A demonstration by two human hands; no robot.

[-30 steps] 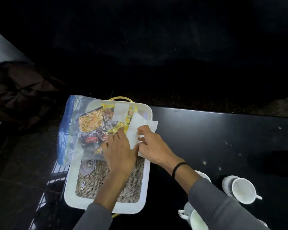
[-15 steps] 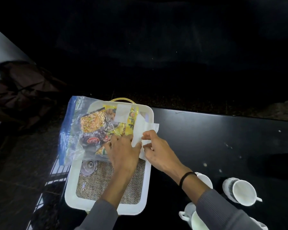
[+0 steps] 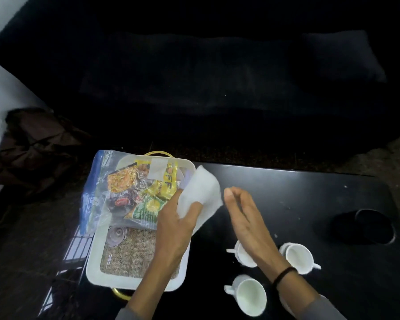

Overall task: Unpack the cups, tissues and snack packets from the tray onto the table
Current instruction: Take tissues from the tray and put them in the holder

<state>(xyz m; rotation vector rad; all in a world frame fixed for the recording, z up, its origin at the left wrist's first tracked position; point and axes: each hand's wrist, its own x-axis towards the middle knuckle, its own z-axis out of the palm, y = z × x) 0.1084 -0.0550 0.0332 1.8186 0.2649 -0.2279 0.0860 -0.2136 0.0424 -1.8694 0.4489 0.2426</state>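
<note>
The left hand (image 3: pixel 176 218) pinches a white tissue (image 3: pixel 200 195), thumb over its lower edge, and holds it lifted over the right rim of the tray (image 3: pixel 91 269), part of the sheet hanging out past the rim above the black bench (image 3: pixel 298 204). The right hand (image 3: pixel 247 218) is at the tissue's 3 o'clock, just beside it but not touching, flat and empty with the fingers straight and close together, pointing toward 11 o'clock. A black band (image 3: pixel 283 274) circles its wrist.

The white tray sits at the bench's left end with a gold handle (image 3: pixel 157 154) at 12 o'clock and another (image 3: pixel 120 294) at 6. Its far half is filled by a clear bag (image 3: pixel 97 192) of snack packets (image 3: pixel 148 192), which spills over the tray's 9 o'clock rim; a second white tissue (image 3: pixel 157 168) lies on the packets near 12 o'clock. The near half shows a burlap mat (image 3: pixel 129 255) with a small metal lid (image 3: pixel 117 234) at its far left corner.

Three white cups stand on the bench at the tray's 4 o'clock: one (image 3: pixel 243 255) partly hidden behind the right wrist, one (image 3: pixel 298 257) at that one's 3 o'clock, and one (image 3: pixel 249 294) nearest the camera. A round recess (image 3: pixel 370 227) lies in the bench toward its right end.
</note>
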